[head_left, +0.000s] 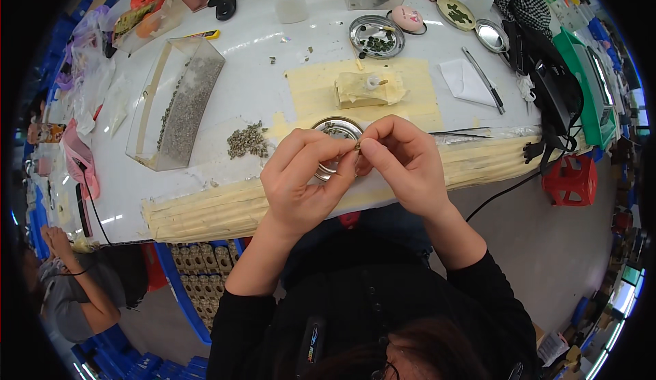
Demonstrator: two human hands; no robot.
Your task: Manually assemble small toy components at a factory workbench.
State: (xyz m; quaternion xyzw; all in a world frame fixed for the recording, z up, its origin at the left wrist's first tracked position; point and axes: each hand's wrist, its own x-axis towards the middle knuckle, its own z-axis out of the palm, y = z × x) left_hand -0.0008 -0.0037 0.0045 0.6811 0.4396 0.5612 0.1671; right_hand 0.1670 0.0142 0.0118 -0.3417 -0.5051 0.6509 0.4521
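My left hand [297, 178] and my right hand [410, 168] meet fingertip to fingertip over the table's near edge. Between their pinched thumbs and forefingers is a tiny brownish piece [357, 146], too small to name. Just under the fingers lies a round metal dish [332, 121] with a few small bits in it, partly hidden by my left hand. Beside that hand, to the left, is a loose heap of small grey-green parts [247, 141]. Beyond the dish, a block wrapped in yellow tape [369, 91] carries a small white cup.
A clear bin of grey granules [188, 103] stands at left. Farther back are a metal dish of dark green pieces [377, 37] and a white squeeze bottle [290, 1]. A pen [483, 79] lies on white paper at right. Another person's hand [58, 243] shows at far left.
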